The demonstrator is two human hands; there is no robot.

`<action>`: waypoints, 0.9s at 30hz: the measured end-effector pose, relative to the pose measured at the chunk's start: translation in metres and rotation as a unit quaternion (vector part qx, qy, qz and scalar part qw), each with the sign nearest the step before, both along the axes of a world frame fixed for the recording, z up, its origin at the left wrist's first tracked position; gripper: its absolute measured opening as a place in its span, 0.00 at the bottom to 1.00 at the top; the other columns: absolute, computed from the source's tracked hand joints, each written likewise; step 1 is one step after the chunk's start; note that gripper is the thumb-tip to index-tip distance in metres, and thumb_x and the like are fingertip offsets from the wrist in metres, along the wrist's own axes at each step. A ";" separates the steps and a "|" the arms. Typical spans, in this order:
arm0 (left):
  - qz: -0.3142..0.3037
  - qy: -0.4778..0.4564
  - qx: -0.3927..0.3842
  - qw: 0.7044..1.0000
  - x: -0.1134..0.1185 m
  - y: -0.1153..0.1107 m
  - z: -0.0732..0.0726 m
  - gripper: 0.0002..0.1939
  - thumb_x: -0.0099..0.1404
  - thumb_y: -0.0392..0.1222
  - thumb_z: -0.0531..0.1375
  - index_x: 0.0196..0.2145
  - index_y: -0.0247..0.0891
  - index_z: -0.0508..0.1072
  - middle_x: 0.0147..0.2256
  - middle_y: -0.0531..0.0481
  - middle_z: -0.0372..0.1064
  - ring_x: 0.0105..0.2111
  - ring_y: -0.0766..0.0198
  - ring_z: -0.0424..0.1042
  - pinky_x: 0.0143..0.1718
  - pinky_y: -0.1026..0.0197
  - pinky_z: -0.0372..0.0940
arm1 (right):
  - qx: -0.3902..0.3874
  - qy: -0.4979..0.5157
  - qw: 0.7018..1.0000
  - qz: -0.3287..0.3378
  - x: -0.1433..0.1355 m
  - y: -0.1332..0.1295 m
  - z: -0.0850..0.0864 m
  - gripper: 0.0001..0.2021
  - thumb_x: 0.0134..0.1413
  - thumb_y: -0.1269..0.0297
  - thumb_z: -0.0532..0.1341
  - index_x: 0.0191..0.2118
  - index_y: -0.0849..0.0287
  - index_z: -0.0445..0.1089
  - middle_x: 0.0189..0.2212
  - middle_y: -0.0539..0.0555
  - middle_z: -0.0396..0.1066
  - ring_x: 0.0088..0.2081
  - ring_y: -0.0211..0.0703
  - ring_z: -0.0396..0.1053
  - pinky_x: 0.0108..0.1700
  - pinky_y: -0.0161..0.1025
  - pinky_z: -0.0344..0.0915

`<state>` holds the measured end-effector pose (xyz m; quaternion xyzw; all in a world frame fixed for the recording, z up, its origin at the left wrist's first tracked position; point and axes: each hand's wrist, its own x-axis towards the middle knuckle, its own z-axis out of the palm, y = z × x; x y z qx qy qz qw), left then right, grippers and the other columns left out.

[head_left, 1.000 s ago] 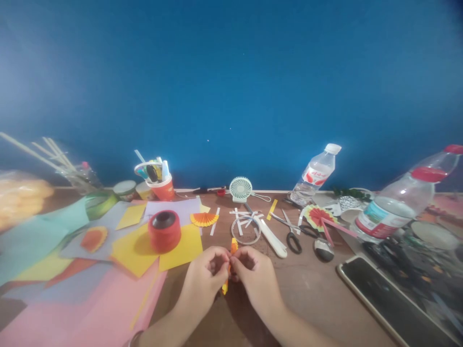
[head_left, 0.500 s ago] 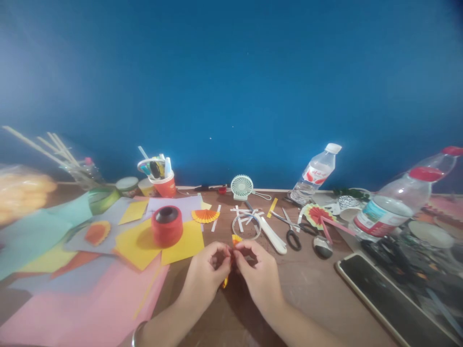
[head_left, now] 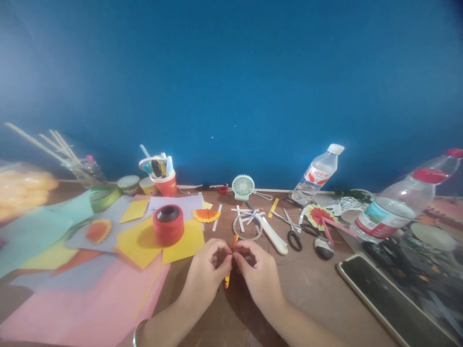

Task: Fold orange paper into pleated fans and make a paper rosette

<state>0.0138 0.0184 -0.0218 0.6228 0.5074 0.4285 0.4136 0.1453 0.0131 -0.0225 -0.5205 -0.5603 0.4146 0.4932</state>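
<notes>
My left hand (head_left: 210, 265) and my right hand (head_left: 255, 264) meet fingertip to fingertip above the front middle of the table. Pinched between them is a narrow folded strip of orange and yellow paper (head_left: 227, 280), its ends showing above and below the fingers. The fingers hide its middle part. Just beyond the hands lies a clear ring (head_left: 247, 226) with white paper strips (head_left: 238, 218) around it. An orange pleated paper fan (head_left: 206, 215) rests to the left of the ring, and a white-handled knife-like tool (head_left: 274, 235) to the right.
On the left stands a red tape roll (head_left: 168, 233) on yellow paper (head_left: 139, 243), near pink sheets (head_left: 97, 308). Scissors (head_left: 294, 238), a mouse (head_left: 323, 248), a phone (head_left: 390, 299) and bottles (head_left: 318, 173) are on the right. A small fan (head_left: 243, 187) stands at the back.
The pleated strip between my fingers shows a narrower, more closed top end, and more of its lower end is visible. Both hands stay nearly in place.
</notes>
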 end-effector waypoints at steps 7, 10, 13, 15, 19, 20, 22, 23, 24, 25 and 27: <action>0.005 -0.002 0.004 1.000 -0.001 0.002 0.001 0.04 0.55 0.36 0.55 0.29 0.39 0.69 0.32 0.50 0.65 0.32 0.63 0.67 0.32 0.64 0.62 | 0.019 -0.002 1.000 0.018 0.003 0.002 0.000 0.03 0.47 0.69 0.56 0.31 0.57 0.64 0.28 0.51 0.72 0.28 0.40 0.70 0.32 0.34 0.66; 0.000 0.002 0.006 1.000 -0.003 0.002 0.001 0.07 0.56 0.36 0.55 0.31 0.40 0.72 0.35 0.50 0.65 0.34 0.62 0.67 0.33 0.63 0.62 | 0.015 -0.004 1.000 0.022 0.003 0.003 0.001 0.03 0.48 0.69 0.56 0.33 0.56 0.62 0.28 0.50 0.71 0.29 0.40 0.70 0.32 0.35 0.65; -0.019 0.002 -0.009 1.000 -0.005 0.003 0.001 0.09 0.57 0.37 0.55 0.34 0.42 0.74 0.36 0.49 0.64 0.34 0.63 0.68 0.34 0.63 0.63 | 0.022 -0.011 0.999 0.021 0.004 0.003 0.001 0.04 0.49 0.69 0.55 0.33 0.56 0.60 0.28 0.49 0.71 0.29 0.39 0.70 0.33 0.34 0.65; -0.024 0.007 -0.014 1.000 -0.006 0.003 0.001 0.10 0.57 0.38 0.55 0.35 0.42 0.75 0.37 0.49 0.65 0.35 0.62 0.67 0.35 0.63 0.62 | 0.031 -0.019 0.999 0.021 0.005 0.003 0.000 0.05 0.49 0.70 0.55 0.33 0.55 0.59 0.27 0.48 0.70 0.30 0.39 0.70 0.34 0.33 0.64; -0.014 0.017 -0.013 1.000 -0.007 0.005 0.000 0.08 0.56 0.38 0.57 0.33 0.42 0.75 0.36 0.49 0.67 0.36 0.61 0.67 0.37 0.62 0.62 | 0.048 -0.031 0.998 0.027 0.007 0.005 -0.003 0.04 0.49 0.71 0.55 0.32 0.56 0.59 0.27 0.49 0.68 0.31 0.39 0.69 0.33 0.33 0.63; -0.011 0.021 -0.010 1.000 -0.007 0.006 0.000 0.07 0.55 0.39 0.57 0.31 0.41 0.76 0.35 0.49 0.67 0.36 0.61 0.68 0.37 0.62 0.62 | 0.053 -0.035 0.998 0.028 0.007 0.005 -0.004 0.04 0.49 0.71 0.55 0.32 0.56 0.59 0.28 0.49 0.68 0.31 0.39 0.69 0.33 0.33 0.63; -0.005 0.032 -0.003 0.999 -0.008 0.007 0.001 0.06 0.55 0.40 0.58 0.29 0.40 0.75 0.32 0.50 0.67 0.34 0.61 0.68 0.36 0.62 0.62 | 0.062 -0.044 0.997 0.033 0.007 0.005 -0.005 0.04 0.49 0.71 0.55 0.32 0.56 0.59 0.28 0.49 0.67 0.31 0.39 0.68 0.33 0.32 0.63; -0.004 0.040 0.001 0.999 -0.008 0.008 0.001 0.05 0.54 0.40 0.58 0.28 0.40 0.75 0.31 0.50 0.67 0.33 0.61 0.68 0.35 0.62 0.62 | 0.064 -0.049 0.996 0.037 0.007 0.005 -0.006 0.03 0.50 0.71 0.55 0.32 0.56 0.59 0.27 0.49 0.67 0.31 0.39 0.68 0.33 0.32 0.63; -0.003 0.049 0.003 0.999 -0.008 0.008 0.002 0.05 0.54 0.40 0.59 0.27 0.40 0.74 0.30 0.51 0.67 0.32 0.62 0.68 0.35 0.62 0.61 | 0.064 -0.053 0.996 0.043 0.007 0.005 -0.006 0.03 0.50 0.71 0.54 0.31 0.56 0.59 0.27 0.49 0.67 0.31 0.39 0.68 0.33 0.32 0.63; -0.003 0.060 0.006 0.998 -0.009 0.009 0.003 0.05 0.54 0.40 0.58 0.26 0.40 0.74 0.30 0.51 0.67 0.32 0.62 0.68 0.34 0.62 0.61 | 0.063 -0.055 0.995 0.048 0.007 0.005 -0.006 0.03 0.50 0.71 0.54 0.31 0.56 0.59 0.27 0.49 0.67 0.31 0.39 0.68 0.33 0.32 0.63; -0.005 0.082 0.012 0.997 -0.010 0.009 0.004 0.04 0.54 0.39 0.58 0.25 0.39 0.73 0.28 0.52 0.66 0.30 0.63 0.67 0.33 0.63 0.61 | 0.061 -0.058 0.995 0.055 0.007 0.005 -0.006 0.03 0.50 0.71 0.54 0.31 0.56 0.58 0.27 0.49 0.67 0.30 0.38 0.68 0.33 0.32 0.62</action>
